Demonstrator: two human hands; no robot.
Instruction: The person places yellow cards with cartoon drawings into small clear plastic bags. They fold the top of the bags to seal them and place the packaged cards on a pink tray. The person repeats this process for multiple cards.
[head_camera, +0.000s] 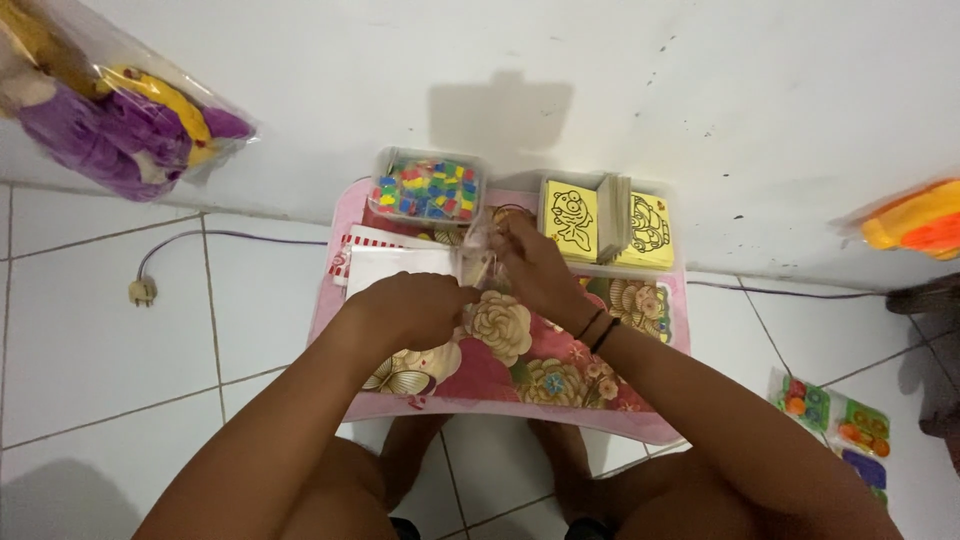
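My left hand (412, 305) and my right hand (536, 268) meet over a small pink table (330, 300) with a flowered top. Both pinch a small clear plastic bag (478, 250) between them; what is inside it is too small to tell. Under my left hand lies a stack of white sheets (395, 262) with a red-striped edge. Two dark bands circle my right wrist.
At the table's back stand a clear box of small coloured tiles (427, 187) and a container of yellow picture cards (605, 222). A cable with a plug (142, 291) lies on the white floor tiles at left. Bagged plush toys (110, 100) hang upper left; toy packs (835, 420) lie lower right.
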